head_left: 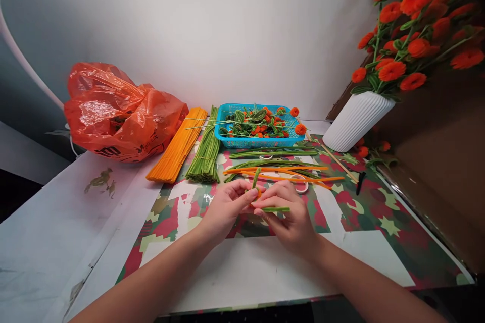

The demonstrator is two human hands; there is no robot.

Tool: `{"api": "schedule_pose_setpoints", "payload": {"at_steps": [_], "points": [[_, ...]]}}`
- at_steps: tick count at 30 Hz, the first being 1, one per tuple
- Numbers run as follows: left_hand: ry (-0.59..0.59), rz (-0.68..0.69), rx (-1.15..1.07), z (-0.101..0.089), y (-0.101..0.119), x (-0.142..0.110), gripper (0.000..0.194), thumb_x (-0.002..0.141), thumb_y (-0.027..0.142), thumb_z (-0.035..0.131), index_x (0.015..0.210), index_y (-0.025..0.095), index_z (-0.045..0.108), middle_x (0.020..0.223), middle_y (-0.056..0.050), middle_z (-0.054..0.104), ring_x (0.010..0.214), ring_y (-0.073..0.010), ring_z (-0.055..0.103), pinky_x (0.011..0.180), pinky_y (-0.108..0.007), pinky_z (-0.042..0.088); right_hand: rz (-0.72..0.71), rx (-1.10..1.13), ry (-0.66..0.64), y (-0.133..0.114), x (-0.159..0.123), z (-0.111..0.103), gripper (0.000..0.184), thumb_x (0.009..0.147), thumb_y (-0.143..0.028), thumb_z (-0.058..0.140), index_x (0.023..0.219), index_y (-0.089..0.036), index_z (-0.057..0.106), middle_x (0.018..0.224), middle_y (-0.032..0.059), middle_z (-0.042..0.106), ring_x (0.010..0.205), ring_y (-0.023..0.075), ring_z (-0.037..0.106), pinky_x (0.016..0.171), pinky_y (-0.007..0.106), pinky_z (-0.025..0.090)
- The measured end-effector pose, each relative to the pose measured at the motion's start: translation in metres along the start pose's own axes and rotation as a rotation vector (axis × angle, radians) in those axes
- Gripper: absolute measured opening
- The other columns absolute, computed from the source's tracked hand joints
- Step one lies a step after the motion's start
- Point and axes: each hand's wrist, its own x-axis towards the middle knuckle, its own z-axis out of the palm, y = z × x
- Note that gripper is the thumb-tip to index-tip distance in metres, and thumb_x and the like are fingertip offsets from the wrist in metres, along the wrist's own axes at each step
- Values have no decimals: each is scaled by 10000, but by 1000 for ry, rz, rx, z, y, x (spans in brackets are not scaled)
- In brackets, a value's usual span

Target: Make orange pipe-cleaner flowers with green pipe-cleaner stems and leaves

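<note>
My left hand (pixel 226 207) and my right hand (pixel 288 214) meet over the patterned mat (pixel 364 212), both pinched on a green pipe cleaner (pixel 276 209). One end of the green strand sticks up between the thumbs and the other end points right across my right fingers. A small bit of orange shows where the fingertips meet. Just beyond the hands lie loose green and orange pipe cleaners (pixel 280 169) and a white tape ring (pixel 301 184).
A blue basket (pixel 229 137) holds small orange flowers and green leaves. Bundles of orange pipe cleaners (pixel 178 149) and green pipe cleaners (pixel 206 154) lie left of it. An orange plastic bag (pixel 117 113) sits at the left. A white ribbed vase (pixel 354 120) of orange flowers stands right.
</note>
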Motion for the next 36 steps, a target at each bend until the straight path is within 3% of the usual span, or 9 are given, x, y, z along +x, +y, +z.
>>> {"api": "schedule_pose_setpoints", "payload": {"at_steps": [3,7,12,18,23,27,33,36], "points": [[19,39,2,1,3,-2,166,731,284,752,748,150,655,725,4,673,590,-81,608,564,-178,526,1,-22,32,0,1,-1,123,834,-168,625,887,-260,688,854,33,702,835,208,593,758,387,461],[6,56,-24,2,7,-4,168,734,276,733,843,150,709,980,-73,718,811,-170,676,712,-261,565,27,-8,156,2,1,-3,163,825,-133,633,899,-272,673,845,16,727,806,207,638,754,393,477],[8,89,50,-2,3,-5,186,750,289,729,907,190,739,1083,-77,708,998,-216,650,768,-264,560,30,18,174,-1,-2,-1,235,792,-84,643,906,-287,676,823,8,733,773,212,639,718,390,493],[28,214,209,1,1,-5,130,729,260,753,822,170,763,984,-79,732,986,-202,644,828,-253,534,72,11,177,-6,-3,5,209,796,-96,645,892,-279,683,726,6,705,695,193,594,647,351,476],[47,95,108,5,-1,-5,194,729,302,754,884,186,754,940,-62,734,848,-174,672,712,-241,553,83,-64,202,-1,-4,4,193,770,-134,697,908,-264,663,770,18,696,720,196,606,666,355,470],[12,37,31,5,-4,-4,236,755,321,732,958,201,742,983,-64,732,898,-175,674,745,-233,546,75,-36,192,2,-2,4,171,766,-142,707,879,-261,656,787,20,689,752,193,600,680,350,483],[29,21,-1,7,-4,-2,233,739,309,747,932,180,745,1014,-79,726,951,-192,661,819,-259,535,-61,-82,229,-1,3,8,222,795,-70,630,908,-251,689,800,21,708,732,179,585,662,346,496],[57,82,-28,8,-4,-3,213,726,291,757,905,177,749,1018,-86,723,954,-208,662,815,-279,541,-96,-162,251,-2,3,10,262,780,-56,617,944,-243,700,819,37,699,754,189,576,664,359,485]]}}
